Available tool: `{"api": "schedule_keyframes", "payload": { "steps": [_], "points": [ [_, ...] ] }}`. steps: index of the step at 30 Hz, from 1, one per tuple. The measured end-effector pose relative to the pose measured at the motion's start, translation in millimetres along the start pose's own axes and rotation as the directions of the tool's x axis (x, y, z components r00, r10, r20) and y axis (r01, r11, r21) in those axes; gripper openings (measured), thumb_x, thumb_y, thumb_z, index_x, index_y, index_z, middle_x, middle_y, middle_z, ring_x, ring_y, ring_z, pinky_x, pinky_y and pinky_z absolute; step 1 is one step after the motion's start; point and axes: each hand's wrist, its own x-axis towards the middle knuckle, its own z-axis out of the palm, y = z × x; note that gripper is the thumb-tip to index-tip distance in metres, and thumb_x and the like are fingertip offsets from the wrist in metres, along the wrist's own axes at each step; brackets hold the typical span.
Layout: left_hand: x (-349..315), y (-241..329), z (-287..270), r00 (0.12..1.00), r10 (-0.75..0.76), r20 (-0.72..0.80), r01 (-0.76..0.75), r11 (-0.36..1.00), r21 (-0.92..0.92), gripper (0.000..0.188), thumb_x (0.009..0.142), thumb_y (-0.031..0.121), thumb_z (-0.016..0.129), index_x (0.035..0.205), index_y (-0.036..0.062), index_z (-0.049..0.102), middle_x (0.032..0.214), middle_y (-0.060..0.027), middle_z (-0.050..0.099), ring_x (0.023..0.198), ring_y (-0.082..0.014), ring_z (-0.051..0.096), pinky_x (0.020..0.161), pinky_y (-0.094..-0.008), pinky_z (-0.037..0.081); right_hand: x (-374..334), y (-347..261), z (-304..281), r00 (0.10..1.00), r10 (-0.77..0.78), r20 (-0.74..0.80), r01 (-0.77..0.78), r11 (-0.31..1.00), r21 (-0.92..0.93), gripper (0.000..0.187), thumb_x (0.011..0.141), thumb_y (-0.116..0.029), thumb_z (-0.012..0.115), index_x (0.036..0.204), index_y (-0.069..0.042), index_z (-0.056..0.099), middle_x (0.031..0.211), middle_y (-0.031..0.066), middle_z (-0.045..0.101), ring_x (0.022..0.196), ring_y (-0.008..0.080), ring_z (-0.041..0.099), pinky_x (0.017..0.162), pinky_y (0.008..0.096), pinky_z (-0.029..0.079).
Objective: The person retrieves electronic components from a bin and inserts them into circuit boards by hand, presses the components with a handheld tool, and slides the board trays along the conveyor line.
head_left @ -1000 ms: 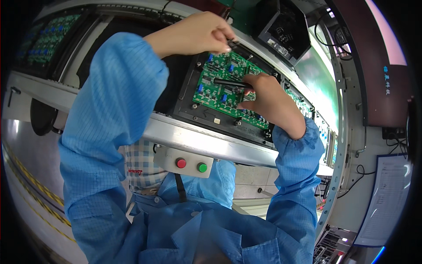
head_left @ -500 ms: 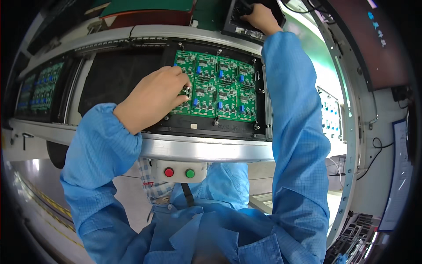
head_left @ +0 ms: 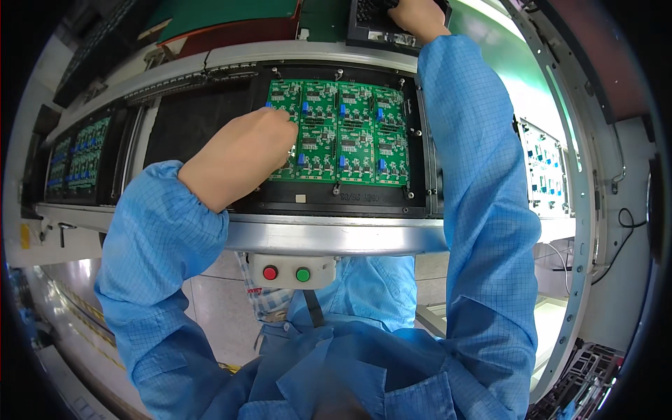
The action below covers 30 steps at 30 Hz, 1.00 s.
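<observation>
A: In the head view, where is the circuit-board panel?
B: Right of centre in the upper half of the frame, the green circuit-board panel (head_left: 356, 140) lies flat in a black carrier (head_left: 367, 201), small blue parts dotted across it.
A: And the left hand?
B: The left hand (head_left: 245, 150) is left of centre, over the panel's left side, its fingers curled in and pointing down. I can't tell whether they pinch anything; the back of the hand hides the tips.
A: The right one?
B: The right hand (head_left: 422, 17) is at the top edge, fingers bent over a dark bin (head_left: 376, 35). How far they're open, or what they hold, I can't tell.
A: Anything below the panel?
B: A silver rail (head_left: 336, 238) runs across the middle, with a pale control box (head_left: 320, 271) just beneath, bearing a red button (head_left: 270, 272) and a green button (head_left: 302, 274).
A: Other boards?
B: More green boards (head_left: 84, 164) at far left.
</observation>
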Motion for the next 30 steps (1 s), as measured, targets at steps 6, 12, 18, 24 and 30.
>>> {"api": "schedule_keyframes", "payload": {
  "steps": [6,12,18,24,30],
  "points": [
    [11,4,-9,0.998,0.015,0.059,-0.014,1.0,-0.019,0.008,0.077,-0.001,0.062,0.085,-0.0025,0.06,0.081,-0.0199,0.059,0.083,-0.0349,0.063,0.072,-0.0404,0.054,2,26,0,0.992,-0.117,-0.04,0.12,0.989,0.085,0.017,0.074,-0.008,0.06,0.082,0.007,0.066,0.091,0.0306,0.065,0.092,0.0456,0.064,0.081,0.05,0.05],
    [18,1,-9,0.992,-0.047,0.117,0.054,0.997,-0.061,0.02,0.079,0.01,0.072,0.091,-0.0031,0.063,0.093,-0.0171,0.064,0.092,-0.0346,0.062,0.082,-0.0406,0.052,-18,15,-38,0.998,-0.064,0.003,0.062,0.973,0.221,0.021,0.077,-0.01,0.062,0.084,0.009,0.066,0.091,0.0317,0.065,0.089,0.0448,0.065,0.077,0.0477,0.051],
    [9,-1,-6,0.975,-0.164,0.15,0.197,0.951,-0.237,0.022,0.082,0.011,0.071,0.098,-0.0028,0.065,0.095,-0.0182,0.065,0.09,-0.0332,0.064,0.079,-0.0399,0.054,-81,-26,-111,0.952,-0.159,0.263,-0.052,0.759,0.649,0.019,0.084,-0.01,0.06,0.09,0.007,0.066,0.086,0.0266,0.066,0.082,0.0403,0.066,0.074,0.0447,0.051],
    [14,-16,-3,0.981,-0.138,0.136,0.187,0.858,-0.478,0.023,0.085,0.01,0.07,0.103,-0.0047,0.069,0.084,-0.0157,0.068,0.073,-0.0273,0.066,0.07,-0.0349,0.054,-142,-54,-103,0.71,-0.62,0.334,0.106,0.562,0.82,0.028,0.092,-0.01,0.064,0.115,0.007,0.06,0.098,0.0093,0.068,0.08,0.0145,0.063,0.075,0.0265,0.051],
    [7,-27,-2,0.997,-0.041,0.061,0.068,0.829,-0.555,0.021,0.087,0.008,0.069,0.104,-0.0036,0.069,0.084,-0.0135,0.069,0.075,-0.0197,0.067,0.071,-0.0301,0.054,-187,-99,-82,0.563,-0.733,0.381,0.274,0.601,0.751,0.024,0.083,-0.005,0.063,0.105,0.005,0.062,0.094,0.0217,0.065,0.087,0.0393,0.063,0.079,0.0435,0.049]
  ]
}}
